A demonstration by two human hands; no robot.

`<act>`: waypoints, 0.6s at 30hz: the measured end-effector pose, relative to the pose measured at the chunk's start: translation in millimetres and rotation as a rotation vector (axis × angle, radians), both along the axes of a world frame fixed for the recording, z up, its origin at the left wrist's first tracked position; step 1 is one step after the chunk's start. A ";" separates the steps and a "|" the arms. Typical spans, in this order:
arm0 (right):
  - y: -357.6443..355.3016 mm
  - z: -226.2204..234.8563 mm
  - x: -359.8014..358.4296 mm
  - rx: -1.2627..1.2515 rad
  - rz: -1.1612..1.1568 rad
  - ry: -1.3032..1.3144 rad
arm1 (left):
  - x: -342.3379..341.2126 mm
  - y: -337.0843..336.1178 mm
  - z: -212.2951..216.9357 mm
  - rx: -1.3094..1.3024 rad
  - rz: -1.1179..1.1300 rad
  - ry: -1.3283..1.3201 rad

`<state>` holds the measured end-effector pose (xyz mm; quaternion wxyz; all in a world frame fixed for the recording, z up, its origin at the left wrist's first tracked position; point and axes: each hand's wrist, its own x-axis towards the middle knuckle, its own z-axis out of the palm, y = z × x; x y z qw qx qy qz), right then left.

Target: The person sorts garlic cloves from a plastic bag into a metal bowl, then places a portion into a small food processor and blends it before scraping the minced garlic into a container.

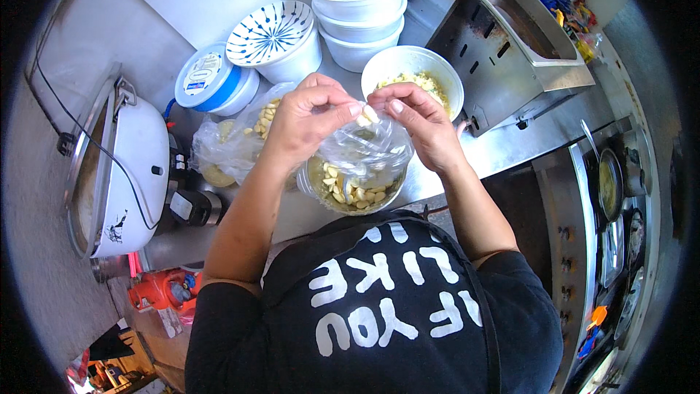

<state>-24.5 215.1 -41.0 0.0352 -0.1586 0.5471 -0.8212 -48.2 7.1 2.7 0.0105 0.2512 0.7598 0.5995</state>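
Observation:
Both hands are raised over a clear tub of peeled garlic cloves. My left hand is closed, with thumb and forefinger pinching the upper edge of a clear plastic bag. Opposite it, my right hand pinches the same bag from the other side. A few pale cloves show in the plastic between my fingertips. The bag hangs down over the tub's mouth and covers part of it. Left of my left wrist, another clear bag holds more cloves.
Behind my hands stand a white bowl with chopped pale-yellow bits, stacked white tubs with tongs on top, a patterned plate and a blue-banded tub. A metal appliance is at right, a white-sided one at left.

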 end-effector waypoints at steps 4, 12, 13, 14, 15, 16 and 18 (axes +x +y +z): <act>10.6 4.6 -2.6 0.174 0.068 -0.009 | 1.4 -0.1 -1.1 0.111 -0.033 -0.062; 6.7 -2.2 -14.2 0.252 0.130 0.072 | 2.6 7.5 -2.4 0.360 0.024 -0.181; 2.6 1.3 -14.7 0.166 0.114 0.029 | 5.0 10.4 3.4 0.386 0.057 -0.204; -0.1 4.6 -15.3 0.067 0.104 0.008 | 6.8 12.6 5.6 0.412 0.089 -0.225; -3.3 7.5 -15.9 -0.031 0.094 -0.015 | 3.7 12.7 -0.5 0.461 0.047 -0.248; -9.2 9.8 -17.5 -0.135 0.085 -0.034 | 5.4 18.0 -6.7 0.397 0.046 -0.218; -14.3 6.3 -18.3 0.091 -0.011 0.027 | 4.9 21.6 -16.7 0.263 0.049 -0.142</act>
